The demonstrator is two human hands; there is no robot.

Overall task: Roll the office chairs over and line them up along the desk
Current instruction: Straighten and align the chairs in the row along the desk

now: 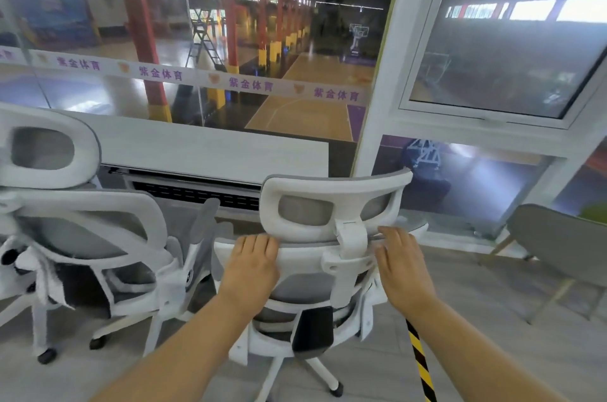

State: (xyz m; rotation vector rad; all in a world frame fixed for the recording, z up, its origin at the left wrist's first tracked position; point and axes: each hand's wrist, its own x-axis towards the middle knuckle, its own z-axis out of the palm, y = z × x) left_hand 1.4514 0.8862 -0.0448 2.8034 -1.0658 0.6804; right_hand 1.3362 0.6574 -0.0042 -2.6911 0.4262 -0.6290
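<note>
– While both hands rest on it, where does the office chair (315, 290) stand?
– Centre of view, back toward the camera, front toward the desk (213, 148). The desk's right-hand end falls behind the headrest (335, 204). The backrest hides whether the seat reaches under the top.

– Hand condition?
– Left hand (253, 267): palm down on the backrest's top rim, left of the headrest bracket, fingers straight and pressed together. Right hand (402, 267): on the same rim, right of the bracket, fingers extended and together, slightly blurred. Whether any fingertip hooks over the rim cannot be told.

– Clearance, left side?
– A second office chair (82, 237), with the same white frame and grey mesh, stands just beside it, also facing the desk. Its raised armrest (205, 214) is near the centre chair's backrest edge, with only a narrow gap between.

– Right side?
– The desk top ends in a square corner close to a white pillar (377, 73). Past that lies open grey floor (476, 319), crossed by a yellow-and-black striped tape (422, 365). A grey shell chair (558, 244) stands well apart at the right edge.

– Ahead?
– A glass wall (262, 40) runs directly behind the desk.
</note>
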